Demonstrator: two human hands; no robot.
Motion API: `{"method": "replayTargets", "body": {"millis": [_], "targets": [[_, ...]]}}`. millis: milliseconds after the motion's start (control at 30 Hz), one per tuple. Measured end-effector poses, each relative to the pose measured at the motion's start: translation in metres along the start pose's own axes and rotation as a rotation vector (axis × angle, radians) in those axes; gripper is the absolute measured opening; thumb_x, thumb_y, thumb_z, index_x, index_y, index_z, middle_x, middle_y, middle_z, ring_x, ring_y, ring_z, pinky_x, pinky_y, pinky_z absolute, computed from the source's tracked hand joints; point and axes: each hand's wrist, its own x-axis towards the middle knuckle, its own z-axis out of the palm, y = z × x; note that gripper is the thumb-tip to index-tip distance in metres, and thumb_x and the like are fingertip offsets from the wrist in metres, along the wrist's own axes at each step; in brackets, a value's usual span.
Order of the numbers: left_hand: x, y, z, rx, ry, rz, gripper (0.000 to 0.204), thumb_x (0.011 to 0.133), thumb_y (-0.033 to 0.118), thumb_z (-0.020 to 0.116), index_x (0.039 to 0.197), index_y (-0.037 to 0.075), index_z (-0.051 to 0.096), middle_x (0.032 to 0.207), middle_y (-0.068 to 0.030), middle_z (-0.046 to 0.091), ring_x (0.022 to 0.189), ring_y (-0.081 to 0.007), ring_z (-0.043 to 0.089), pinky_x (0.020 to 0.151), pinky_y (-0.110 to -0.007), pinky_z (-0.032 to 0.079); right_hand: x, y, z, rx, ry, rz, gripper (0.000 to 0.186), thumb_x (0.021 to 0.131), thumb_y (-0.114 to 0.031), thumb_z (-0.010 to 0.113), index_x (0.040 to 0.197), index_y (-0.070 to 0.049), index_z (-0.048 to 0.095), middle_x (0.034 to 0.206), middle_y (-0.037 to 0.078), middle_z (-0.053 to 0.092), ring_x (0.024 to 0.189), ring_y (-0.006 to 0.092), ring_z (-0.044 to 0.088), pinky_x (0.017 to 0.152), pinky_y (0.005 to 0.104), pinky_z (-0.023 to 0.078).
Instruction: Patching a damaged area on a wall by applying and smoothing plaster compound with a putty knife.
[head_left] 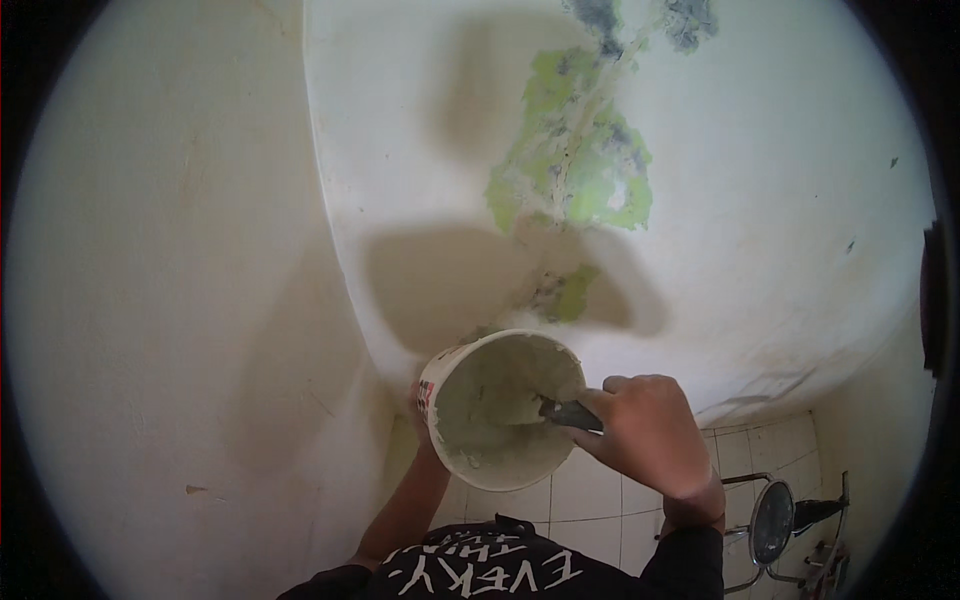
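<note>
A white plastic bucket (507, 410) is tipped so that its mouth faces me, with pale paste smeared on its inner wall and rim. My left hand (419, 412) holds the bucket from its left side; most of its fingers are hidden behind the wall. My right hand (645, 425) is closed round the dark handle of a putty knife (572, 414) at the bucket's right rim. The knife's working end reaches inside the bucket, where its blade is hard to make out.
Ahead stands a white wall (770, 200) with a peeled green and grey patch (575, 150), crossed by shadows. Another wall (170, 250) rises at my left. At the lower right a round stool (772, 522) with metal legs stands on the tiled floor (590, 495).
</note>
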Motion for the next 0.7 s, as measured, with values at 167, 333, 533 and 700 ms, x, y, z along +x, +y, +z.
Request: {"method": "replayTargets", "body": {"millis": [167, 333, 533, 700], "targets": [[-0.007, 0.023, 0.028, 0.047, -0.162, 0.067, 0.081, 0.094, 0.069, 0.047, 0.152, 0.013, 0.042, 0.151, -0.0139, 0.049, 0.133, -0.0314, 0.052, 0.109, -0.052, 0.047, 0.01, -0.011, 0.016, -0.02, -0.026, -0.002, 0.033, 0.08, -0.039, 0.079, 0.084, -0.008, 0.067, 0.073, 0.011, 0.065, 0.066, 0.0315, 0.066, 0.06, 0.0436, 0.05], [-0.015, 0.034, 0.03, 0.016, -0.105, 0.104, 0.078, 0.095, 0.067, 0.044, 0.151, 0.013, 0.044, 0.15, -0.0137, 0.05, 0.133, -0.0318, 0.052, 0.109, -0.052, 0.046, 0.018, -0.013, 0.02, 0.095, 0.142, -0.074, 0.029, 0.081, -0.031, 0.077, 0.082, -0.006, 0.062, 0.071, 0.011, 0.062, 0.064, 0.0314, 0.066, 0.057, 0.0413, 0.051], [-0.01, 0.045, 0.038, -0.05, -0.052, 0.127, 0.074, 0.096, 0.065, 0.041, 0.148, 0.013, 0.048, 0.148, -0.0133, 0.051, 0.132, -0.0322, 0.052, 0.109, -0.051, 0.046, 0.018, 0.0, 0.007, 0.279, 0.356, 0.043, 0.029, 0.075, -0.025, 0.086, 0.088, -0.006, 0.069, 0.076, 0.009, 0.069, 0.064, 0.0286, 0.066, 0.059, 0.0384, 0.051], [-0.003, 0.043, 0.031, -0.069, -0.042, 0.13, 0.073, 0.096, 0.065, 0.038, 0.147, 0.013, 0.05, 0.147, -0.0125, 0.052, 0.132, -0.0328, 0.052, 0.109, -0.051, 0.046, 0.02, 0.052, 0.006, 0.381, 0.33, -0.075, 0.024, 0.083, -0.021, 0.08, 0.086, -0.003, 0.065, 0.074, 0.012, 0.065, 0.063, 0.0311, 0.063, 0.058, 0.0393, 0.048]]}}
